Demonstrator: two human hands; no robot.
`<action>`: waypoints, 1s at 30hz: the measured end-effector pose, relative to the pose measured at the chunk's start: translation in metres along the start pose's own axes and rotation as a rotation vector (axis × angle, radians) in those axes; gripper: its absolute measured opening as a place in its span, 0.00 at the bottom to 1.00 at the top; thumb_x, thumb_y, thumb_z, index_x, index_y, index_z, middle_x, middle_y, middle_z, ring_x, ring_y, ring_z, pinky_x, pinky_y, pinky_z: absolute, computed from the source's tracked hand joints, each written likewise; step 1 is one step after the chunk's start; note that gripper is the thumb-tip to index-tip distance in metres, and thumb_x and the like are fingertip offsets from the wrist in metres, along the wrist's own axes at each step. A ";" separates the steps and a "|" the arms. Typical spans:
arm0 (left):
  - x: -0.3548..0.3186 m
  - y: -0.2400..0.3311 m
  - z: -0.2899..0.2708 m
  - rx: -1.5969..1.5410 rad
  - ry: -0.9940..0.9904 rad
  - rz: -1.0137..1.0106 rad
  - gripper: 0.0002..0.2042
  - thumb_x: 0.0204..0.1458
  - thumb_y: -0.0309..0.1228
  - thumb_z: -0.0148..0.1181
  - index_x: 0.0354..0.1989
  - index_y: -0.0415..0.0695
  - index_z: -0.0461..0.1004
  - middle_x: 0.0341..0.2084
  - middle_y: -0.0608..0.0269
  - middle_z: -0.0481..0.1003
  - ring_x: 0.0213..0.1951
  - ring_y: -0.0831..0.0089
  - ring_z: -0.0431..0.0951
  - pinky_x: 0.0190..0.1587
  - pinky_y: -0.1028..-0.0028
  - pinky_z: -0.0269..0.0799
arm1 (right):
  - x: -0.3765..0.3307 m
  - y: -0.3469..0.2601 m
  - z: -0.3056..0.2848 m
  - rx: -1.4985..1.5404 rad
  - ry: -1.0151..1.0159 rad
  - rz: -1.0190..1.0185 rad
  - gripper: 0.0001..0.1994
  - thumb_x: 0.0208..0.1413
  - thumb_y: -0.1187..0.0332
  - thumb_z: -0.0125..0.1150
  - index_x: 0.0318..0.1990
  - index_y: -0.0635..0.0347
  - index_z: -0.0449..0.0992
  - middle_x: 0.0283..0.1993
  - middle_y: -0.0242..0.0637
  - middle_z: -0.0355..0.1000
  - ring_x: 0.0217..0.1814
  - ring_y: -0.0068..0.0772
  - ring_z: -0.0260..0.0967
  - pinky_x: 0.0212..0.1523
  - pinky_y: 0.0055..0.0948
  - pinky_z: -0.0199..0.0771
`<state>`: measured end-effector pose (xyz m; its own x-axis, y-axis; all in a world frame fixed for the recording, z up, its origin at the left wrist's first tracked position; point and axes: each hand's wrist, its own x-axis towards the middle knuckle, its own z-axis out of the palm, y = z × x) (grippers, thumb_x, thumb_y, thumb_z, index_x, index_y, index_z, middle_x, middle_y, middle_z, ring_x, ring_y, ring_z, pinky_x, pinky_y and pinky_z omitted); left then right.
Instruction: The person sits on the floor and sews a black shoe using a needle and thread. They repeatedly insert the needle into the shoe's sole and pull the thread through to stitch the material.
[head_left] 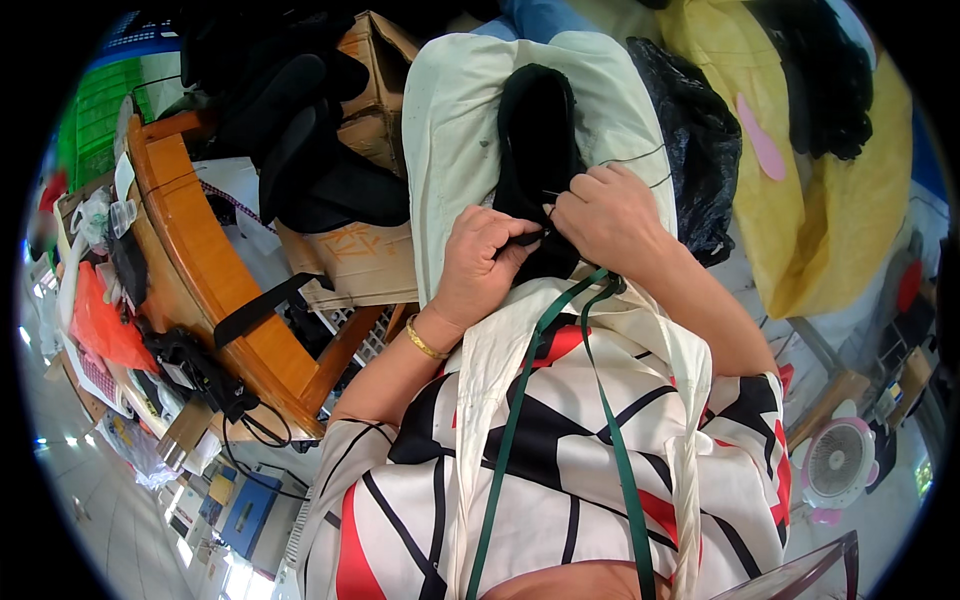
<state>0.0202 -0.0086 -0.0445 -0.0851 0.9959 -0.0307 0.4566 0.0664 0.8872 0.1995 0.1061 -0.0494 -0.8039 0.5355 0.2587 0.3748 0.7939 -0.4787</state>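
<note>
A black fabric shoe [572,120] with a long oval opening lies on the off-white apron [448,110] over my lap. My left hand [478,262] is closed, its thumb and fingers pinching the shoe's near edge. Close beside it, my right hand [612,215] is closed in a pinch above the same edge. A thin bright sliver that looks like a needle [551,192] shows at its fingertips. Dark thread [645,155] loops out past the right hand over the apron. My fingers hide the exact spot where they meet the shoe.
Similar black shoes [335,185] rest on a cardboard box [350,260] to the left, beside a curved wooden chair [225,280]. To the right are a black plastic bag [690,150] and yellow cloth [830,250] bearing a pink insole-shaped piece [760,140]. A fan [840,455] stands lower right.
</note>
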 end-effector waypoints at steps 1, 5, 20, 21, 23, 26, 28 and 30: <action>0.001 0.000 0.000 0.010 -0.004 -0.001 0.09 0.43 0.21 0.67 0.34 0.43 0.80 0.28 0.62 0.76 0.35 0.61 0.72 0.40 0.67 0.67 | 0.001 -0.001 0.002 -0.014 0.030 0.030 0.11 0.51 0.67 0.63 0.20 0.53 0.71 0.22 0.30 0.64 0.28 0.35 0.67 0.32 0.35 0.66; 0.006 0.000 -0.003 0.066 -0.053 0.011 0.06 0.44 0.23 0.67 0.32 0.42 0.79 0.27 0.61 0.74 0.33 0.59 0.71 0.39 0.65 0.67 | 0.014 0.006 0.020 -0.024 0.188 0.217 0.13 0.52 0.67 0.64 0.19 0.53 0.70 0.20 0.34 0.64 0.25 0.39 0.67 0.27 0.38 0.66; -0.012 0.024 -0.019 0.119 -0.216 -0.580 0.28 0.43 0.50 0.74 0.34 0.34 0.72 0.22 0.52 0.72 0.26 0.61 0.74 0.31 0.65 0.71 | 0.001 -0.013 0.017 0.278 0.357 0.377 0.12 0.54 0.70 0.67 0.22 0.60 0.71 0.20 0.40 0.63 0.22 0.44 0.64 0.22 0.39 0.62; -0.014 0.022 -0.017 0.089 -0.202 -0.584 0.27 0.43 0.48 0.74 0.33 0.34 0.71 0.21 0.52 0.72 0.25 0.62 0.73 0.31 0.65 0.71 | 0.002 -0.018 0.014 0.293 0.369 0.358 0.12 0.54 0.70 0.67 0.22 0.60 0.71 0.20 0.40 0.64 0.22 0.44 0.64 0.22 0.38 0.62; -0.020 0.013 -0.014 0.046 -0.108 -0.543 0.25 0.42 0.45 0.74 0.32 0.35 0.70 0.21 0.52 0.72 0.24 0.63 0.72 0.30 0.66 0.70 | 0.003 -0.027 0.003 0.265 0.379 0.314 0.11 0.52 0.71 0.67 0.23 0.60 0.72 0.21 0.40 0.64 0.22 0.44 0.64 0.23 0.37 0.63; -0.024 0.017 -0.015 -0.076 0.123 -0.434 0.18 0.42 0.33 0.72 0.32 0.38 0.67 0.23 0.59 0.71 0.25 0.71 0.70 0.30 0.71 0.69 | -0.007 -0.032 -0.024 0.203 0.326 0.326 0.09 0.51 0.71 0.66 0.22 0.60 0.73 0.21 0.41 0.64 0.22 0.45 0.65 0.24 0.37 0.65; -0.018 0.012 -0.028 -0.225 0.306 -0.287 0.15 0.45 0.29 0.70 0.34 0.39 0.68 0.25 0.63 0.71 0.28 0.76 0.69 0.32 0.74 0.68 | -0.016 -0.032 -0.047 0.187 0.262 0.265 0.09 0.51 0.73 0.66 0.23 0.63 0.73 0.21 0.41 0.64 0.23 0.43 0.64 0.24 0.37 0.62; -0.004 0.018 -0.054 -0.362 0.397 -0.164 0.13 0.48 0.25 0.67 0.38 0.39 0.68 0.28 0.68 0.70 0.31 0.81 0.68 0.34 0.77 0.68 | -0.031 -0.030 -0.071 0.133 0.180 0.242 0.09 0.51 0.70 0.64 0.22 0.62 0.73 0.21 0.41 0.64 0.23 0.46 0.66 0.25 0.39 0.66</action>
<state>-0.0191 -0.0149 -0.0035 -0.4883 0.8700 -0.0683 0.0824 0.1239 0.9889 0.2456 0.0863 0.0167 -0.6001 0.7556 0.2627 0.4714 0.5994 -0.6470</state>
